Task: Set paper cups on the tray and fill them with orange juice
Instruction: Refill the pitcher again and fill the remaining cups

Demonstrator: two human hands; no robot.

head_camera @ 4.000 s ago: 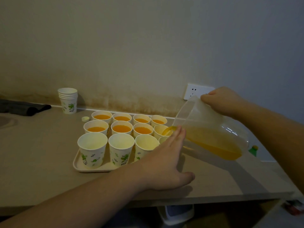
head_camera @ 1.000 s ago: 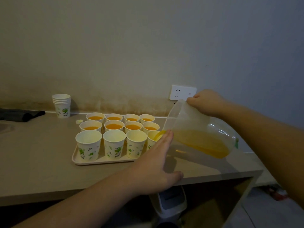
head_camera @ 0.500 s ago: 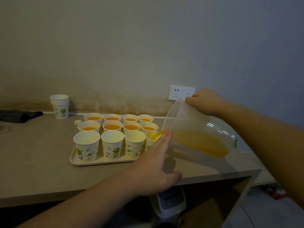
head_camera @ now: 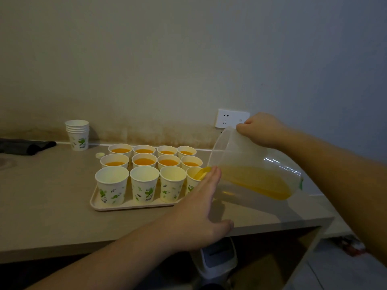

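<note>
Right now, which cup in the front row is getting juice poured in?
The front-row cup at the far right, under the pitcher spout. The other three front cups look empty and stand clear of the spout.

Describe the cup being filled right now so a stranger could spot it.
Find the beige tray on the counter. In its nearest row, take the rightmost cup, partly hidden by the left hand. Only it sits under the tilted pitcher spout.

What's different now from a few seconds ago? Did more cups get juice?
Yes. The clear plastic pitcher shifted from the middle row's rightmost paper cup, now filled, to the front row's rightmost cup. The right hand keeps gripping it; the left hand stays open beside it. Three front cups remain empty.
</note>
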